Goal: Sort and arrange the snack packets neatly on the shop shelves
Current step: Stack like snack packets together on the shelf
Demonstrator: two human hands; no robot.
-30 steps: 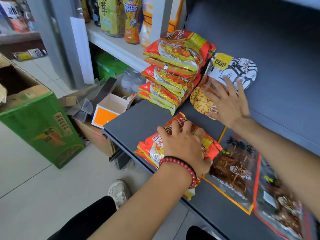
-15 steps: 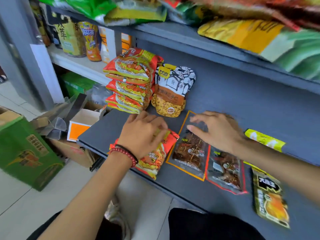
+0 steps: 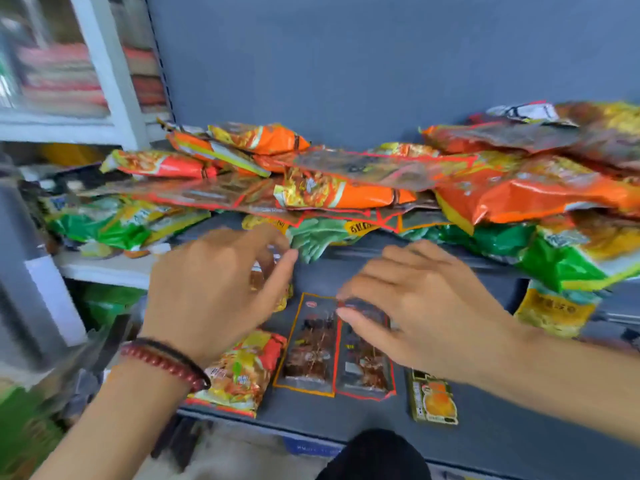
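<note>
Careful: my left hand (image 3: 214, 289), right hand (image 3: 426, 313) hovering loose, gripping nothing. Pile (image 3: 346, 195) at 12 o'clock overhanging; I'm risking tugging green packet (image 3: 311, 237), spilling all.

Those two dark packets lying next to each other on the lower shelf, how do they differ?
The left packet has an orange border; the right packet has a red one. The left packet is uncovered; the right hand hides the right packet's top. Both lie flat, side by side.
</note>
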